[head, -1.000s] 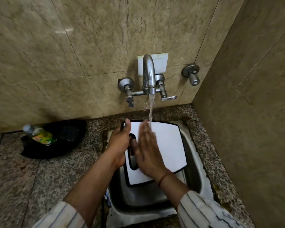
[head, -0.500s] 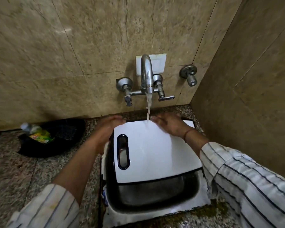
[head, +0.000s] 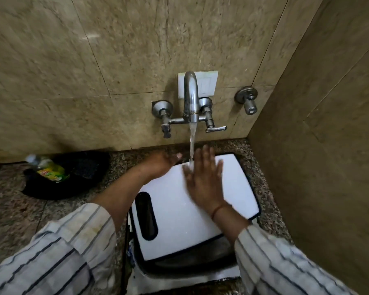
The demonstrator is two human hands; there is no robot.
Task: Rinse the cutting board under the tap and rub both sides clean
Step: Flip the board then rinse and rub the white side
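A white cutting board (head: 179, 218) with a black rim and a dark slot handle lies nearly flat over the steel sink (head: 192, 267). Water runs from the chrome tap (head: 191, 99) onto the board's far edge. My left hand (head: 162, 163) grips the board's far left corner. Flat on the board's top face, just beside the stream, lies my right hand (head: 202, 182) with fingers spread.
A black pan (head: 77, 177) with a green-labelled bottle (head: 49, 169) in it sits on the speckled granite counter (head: 19, 209) at the left. A second wall valve (head: 247, 101) is right of the tap. A tiled side wall closes in on the right.
The board, tilted up a second ago, now lies flat over the sink. My left hand went from the handle side to the far corner. My right hand came back onto the top face.
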